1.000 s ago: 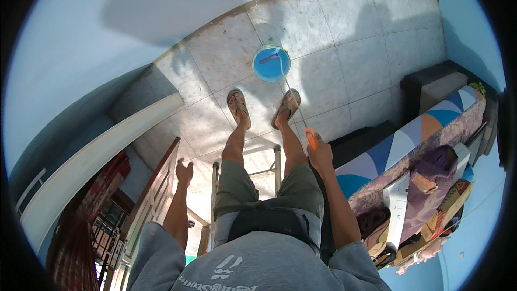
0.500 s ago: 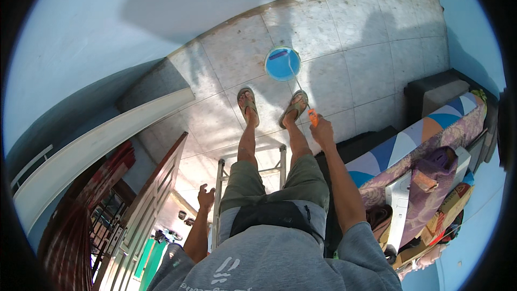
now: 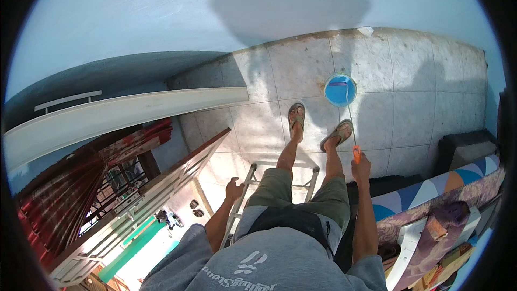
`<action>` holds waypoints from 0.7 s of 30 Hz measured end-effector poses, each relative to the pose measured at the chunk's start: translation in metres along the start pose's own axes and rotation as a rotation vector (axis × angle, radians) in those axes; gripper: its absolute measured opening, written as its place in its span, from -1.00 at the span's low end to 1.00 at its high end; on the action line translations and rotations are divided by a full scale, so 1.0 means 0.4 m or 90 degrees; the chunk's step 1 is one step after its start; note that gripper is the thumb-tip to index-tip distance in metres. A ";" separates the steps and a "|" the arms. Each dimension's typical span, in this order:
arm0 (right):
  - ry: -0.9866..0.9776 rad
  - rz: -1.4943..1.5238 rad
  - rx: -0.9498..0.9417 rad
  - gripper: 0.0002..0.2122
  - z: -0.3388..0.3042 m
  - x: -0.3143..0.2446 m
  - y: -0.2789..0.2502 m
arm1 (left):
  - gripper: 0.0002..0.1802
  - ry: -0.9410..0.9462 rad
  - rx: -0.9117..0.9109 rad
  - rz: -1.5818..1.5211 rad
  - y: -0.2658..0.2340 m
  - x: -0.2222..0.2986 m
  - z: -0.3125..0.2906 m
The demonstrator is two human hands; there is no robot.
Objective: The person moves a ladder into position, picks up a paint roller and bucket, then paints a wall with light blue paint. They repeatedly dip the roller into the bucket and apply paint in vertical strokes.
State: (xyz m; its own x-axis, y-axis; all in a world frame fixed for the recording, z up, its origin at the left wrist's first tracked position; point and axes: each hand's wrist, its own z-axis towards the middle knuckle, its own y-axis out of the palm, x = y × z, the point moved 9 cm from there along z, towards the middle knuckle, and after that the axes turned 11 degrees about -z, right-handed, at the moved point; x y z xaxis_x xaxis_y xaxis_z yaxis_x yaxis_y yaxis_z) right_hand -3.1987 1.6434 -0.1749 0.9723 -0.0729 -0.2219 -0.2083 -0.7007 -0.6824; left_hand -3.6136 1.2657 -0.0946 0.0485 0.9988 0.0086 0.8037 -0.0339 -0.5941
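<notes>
My right hand (image 3: 361,166) is closed round the orange handle of a paint roller (image 3: 356,154). The roller's thin metal rod slants up past my right foot into a round bucket (image 3: 325,91) on the tiled floor. Blue paint (image 3: 338,99) shows inside the bucket, and the purple-looking roller head lies across it toward the far side. Nothing is held in my left hand (image 3: 233,189), which hangs beside a metal stepladder (image 3: 251,175) with thumb and fingers apart. My sandaled feet are planted just short of the bucket.
A pale blue wall (image 3: 161,11) runs along the far side. To the left are a white panel edge (image 3: 134,109), a door (image 3: 177,161) and a dark red curtain (image 3: 59,205). On the right, a patterned mattress (image 3: 431,189) and piled household things stand close to my right arm.
The whole view has shifted, so the bucket, feet and hands sit farther right and lower. The roller head stays in the bucket and my right hand keeps its grip.
</notes>
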 end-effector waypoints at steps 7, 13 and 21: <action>-0.123 0.127 0.107 -0.59 -0.051 -0.073 -0.038 | -0.42 0.047 0.016 0.011 -0.020 0.033 0.015; 0.025 0.084 0.021 -0.64 -0.051 -0.039 -0.005 | -0.43 0.113 0.045 -0.067 -0.051 0.069 0.016; 0.070 0.139 0.042 -0.67 -0.113 -0.042 -0.009 | -0.45 0.174 0.050 -0.063 -0.103 0.114 0.047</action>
State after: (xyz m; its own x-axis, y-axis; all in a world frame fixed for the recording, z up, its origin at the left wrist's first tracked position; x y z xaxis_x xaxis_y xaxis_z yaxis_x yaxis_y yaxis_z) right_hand -3.2094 1.6152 -0.1372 0.9086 -0.2967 -0.2941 -0.4173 -0.6125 -0.6713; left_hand -3.6558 1.3135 -0.0849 0.1385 0.9501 0.2796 0.7642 0.0770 -0.6403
